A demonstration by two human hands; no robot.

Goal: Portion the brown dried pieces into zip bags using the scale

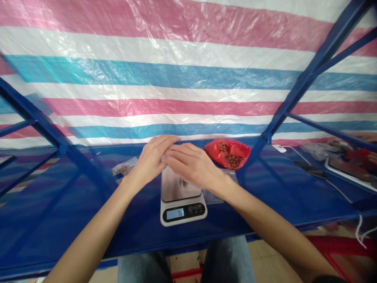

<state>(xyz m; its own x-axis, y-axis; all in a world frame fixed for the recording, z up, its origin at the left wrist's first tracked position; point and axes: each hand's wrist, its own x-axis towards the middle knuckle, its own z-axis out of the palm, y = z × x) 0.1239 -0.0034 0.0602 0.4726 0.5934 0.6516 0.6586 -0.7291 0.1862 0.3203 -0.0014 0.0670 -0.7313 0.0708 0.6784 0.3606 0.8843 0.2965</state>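
Observation:
My left hand (153, 156) and my right hand (191, 164) meet over the far part of a white kitchen scale (163, 208). Their fingers are bent and drawn together, the tips touching. Anything between them is hidden by the backs of the hands. The scale's shiny metal plate (173, 190) shows below my right hand, with a blurred small shape on it. Lit digits, which seem to read 96, show on the display (175, 213). Beyond my right wrist lies an open red bag (212, 151) of small brown grains, perhaps peppercorns.
Left of my left wrist lies a small clear bag (125, 167) with brown contents. Flat clear plastic (213, 196) lies under my right forearm. The blue shelf (59, 220) has metal posts (297, 90) at both sides. A white cable (338, 190) runs along the right.

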